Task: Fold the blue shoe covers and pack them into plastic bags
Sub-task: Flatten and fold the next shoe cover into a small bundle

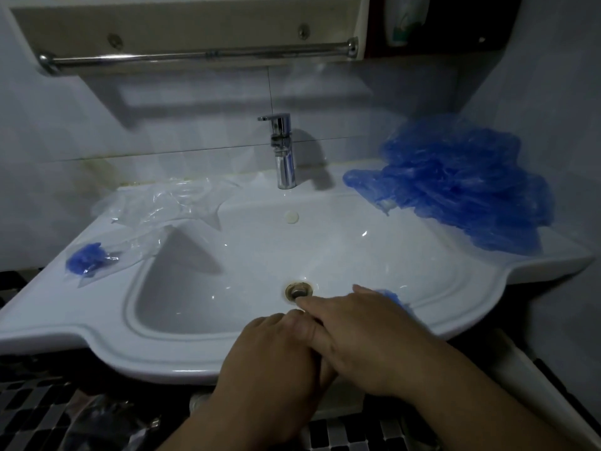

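At 6 o'clock, over the front rim of the sink [97, 333], the two hands meet. The right hand [367, 333] lies flat with straight fingers [320, 304] across the fingers of the left hand [273, 349], whose fingertips are covered, so I cannot tell its grip. A blue cover [392, 297] peeks out from under the right hand at its 1 o'clock side, against the basin wall. The drain [298, 291] sits just beyond the fingers. At 9 o'clock on the rim lies a bag [94, 260] with a folded cover inside. Loose clear bags [169, 203] lie at 10 o'clock. The tap [283, 151] stands at 12. A pile of covers [461, 180] fills the rim at 2 o'clock.
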The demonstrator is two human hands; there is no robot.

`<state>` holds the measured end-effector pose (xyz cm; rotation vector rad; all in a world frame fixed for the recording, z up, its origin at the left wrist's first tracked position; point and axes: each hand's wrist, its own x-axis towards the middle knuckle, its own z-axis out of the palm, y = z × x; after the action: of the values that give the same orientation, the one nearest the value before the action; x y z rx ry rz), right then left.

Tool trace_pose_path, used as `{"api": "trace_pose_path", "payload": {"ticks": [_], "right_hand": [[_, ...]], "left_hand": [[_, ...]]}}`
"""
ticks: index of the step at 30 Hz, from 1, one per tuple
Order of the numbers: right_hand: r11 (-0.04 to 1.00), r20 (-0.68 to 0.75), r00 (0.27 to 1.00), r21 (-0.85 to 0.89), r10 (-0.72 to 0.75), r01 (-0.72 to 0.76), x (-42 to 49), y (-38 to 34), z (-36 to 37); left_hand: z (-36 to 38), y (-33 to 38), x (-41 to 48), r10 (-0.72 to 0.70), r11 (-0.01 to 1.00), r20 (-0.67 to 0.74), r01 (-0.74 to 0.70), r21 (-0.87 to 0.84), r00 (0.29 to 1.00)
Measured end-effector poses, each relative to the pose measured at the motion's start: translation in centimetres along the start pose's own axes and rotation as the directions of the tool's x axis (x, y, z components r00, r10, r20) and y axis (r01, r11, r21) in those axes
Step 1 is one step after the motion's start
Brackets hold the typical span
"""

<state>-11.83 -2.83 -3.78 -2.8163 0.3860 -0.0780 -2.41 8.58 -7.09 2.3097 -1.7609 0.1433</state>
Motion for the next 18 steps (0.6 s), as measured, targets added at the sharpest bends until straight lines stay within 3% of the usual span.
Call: {"api": "trace_pose_path", "payload": {"ticks": [3, 6, 12, 15, 18], "right_hand": [[0.997, 0.023, 0.998, -0.042, 0.065, -0.064, -0.1, 0.8, -0.3], [0.977, 0.087, 0.996, -0.214, 0.018, 0.001, -0.3, 1.4, -0.7], [0.918, 0.198, 0.979, -0.395, 0.040, 0.042, -0.5, 3.1, -1.5], [0.951, 0.167, 0.984, -0.308, 0.062, -0.008, -1.0, 4.4, -2.0], [0.991, 0.060, 0.989, -0.038, 0.132, -0.130, -1.4, 4.6, -1.8]], "left_hand": [[-0.1, 0.2, 0.1, -0.020, 0.999, -0.015, 0.021, 0.025, 1.000], [-0.4, 0.6, 0.0, -0.048, 0.997, -0.025, 0.049, 0.059, 0.999], [0.0, 0.3, 0.1, -0.125, 0.990, 0.095, 0.117, 0.082, 0.988], [-0.4, 0.4, 0.1, -0.159, 0.987, 0.082, 0.160, -0.008, 0.984], [-0.7, 0.3, 0.3, -0.202, 0.965, 0.010, 0.201, -0.166, 0.979]]}}
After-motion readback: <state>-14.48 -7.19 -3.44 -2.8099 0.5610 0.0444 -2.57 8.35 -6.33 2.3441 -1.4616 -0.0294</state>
